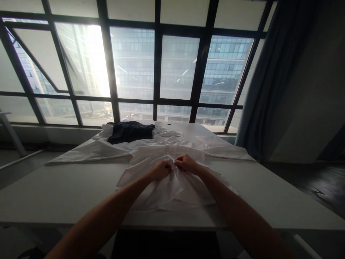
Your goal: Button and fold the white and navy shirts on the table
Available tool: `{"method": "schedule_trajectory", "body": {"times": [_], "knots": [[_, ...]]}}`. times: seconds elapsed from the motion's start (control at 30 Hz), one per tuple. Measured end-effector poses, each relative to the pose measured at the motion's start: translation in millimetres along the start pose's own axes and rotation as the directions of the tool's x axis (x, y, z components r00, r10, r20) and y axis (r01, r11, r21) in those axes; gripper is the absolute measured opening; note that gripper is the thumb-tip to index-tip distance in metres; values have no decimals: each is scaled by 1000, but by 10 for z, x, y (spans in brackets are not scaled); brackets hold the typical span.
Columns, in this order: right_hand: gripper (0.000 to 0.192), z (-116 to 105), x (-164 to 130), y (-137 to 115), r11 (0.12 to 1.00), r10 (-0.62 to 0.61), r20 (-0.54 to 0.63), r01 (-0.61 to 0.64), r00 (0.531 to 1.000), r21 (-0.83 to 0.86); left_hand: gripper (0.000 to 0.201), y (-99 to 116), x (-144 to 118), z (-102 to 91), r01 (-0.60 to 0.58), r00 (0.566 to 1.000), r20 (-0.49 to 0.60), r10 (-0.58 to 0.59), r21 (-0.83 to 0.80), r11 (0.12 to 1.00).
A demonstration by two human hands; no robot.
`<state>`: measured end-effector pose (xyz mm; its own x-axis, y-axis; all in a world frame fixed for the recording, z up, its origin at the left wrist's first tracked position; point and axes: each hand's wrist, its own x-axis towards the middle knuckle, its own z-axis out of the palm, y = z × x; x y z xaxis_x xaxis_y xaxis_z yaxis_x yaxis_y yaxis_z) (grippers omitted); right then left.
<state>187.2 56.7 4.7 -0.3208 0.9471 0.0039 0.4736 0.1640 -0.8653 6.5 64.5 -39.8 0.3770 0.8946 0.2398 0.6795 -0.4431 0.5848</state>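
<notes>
A white long-sleeved shirt [147, 189] lies spread on the table, its sleeves stretched out to both sides and its collar toward the window. My left hand [161, 169] pinches the shirt's front at the middle, fingers closed on the cloth. Just to its right, my right hand [185, 163] also grips the front edge between thumb and fingers. The two hands are close together, and the cloth between them is lifted into a small fold. Any button there is too small to make out.
The white table [61, 190] reaches to a large window. A dark garment [130, 131] lies on other white clothes at the back left. Folded white cloth [206, 140] lies at the back right. A blue curtain [265, 97] hangs beyond the table's right side.
</notes>
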Motion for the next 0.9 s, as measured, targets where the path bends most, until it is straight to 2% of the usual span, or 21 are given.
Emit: {"method": "schedule_trajectory", "body": {"times": [0.13, 0.2, 0.3, 0.37, 0.5, 0.7, 0.9], "knots": [[14, 26, 10, 55, 1000, 5, 134, -7, 991, 16, 24, 48, -20, -26, 2, 999, 37, -2, -1, 1000], [17, 30, 22, 88, 1000, -6, 157, 4, 988, 14, 27, 84, -40, -55, 85, 994, 79, -80, -66, 994], [21, 31, 43, 131, 1000, -20, 177, 20, 984, 2, 37, 139, -79, -92, 260, 956, 196, -217, -233, 937], [23, 37, 57, 156, 1000, -23, 167, 23, 986, 0, 45, 156, -96, -102, 319, 934, 263, -243, -304, 898], [20, 68, 82, 188, 999, -10, 138, 6, 990, 32, 55, 126, -93, -91, 342, 919, 316, -237, -336, 878], [18, 118, 88, 166, 995, -13, 51, 8, 999, 95, 57, 113, -91, -78, 336, 920, 325, -219, -365, 868], [17, 83, 64, 148, 994, -7, 110, -4, 994, 108, 57, 149, -102, -100, 368, 914, 325, -243, -410, 835]]}}
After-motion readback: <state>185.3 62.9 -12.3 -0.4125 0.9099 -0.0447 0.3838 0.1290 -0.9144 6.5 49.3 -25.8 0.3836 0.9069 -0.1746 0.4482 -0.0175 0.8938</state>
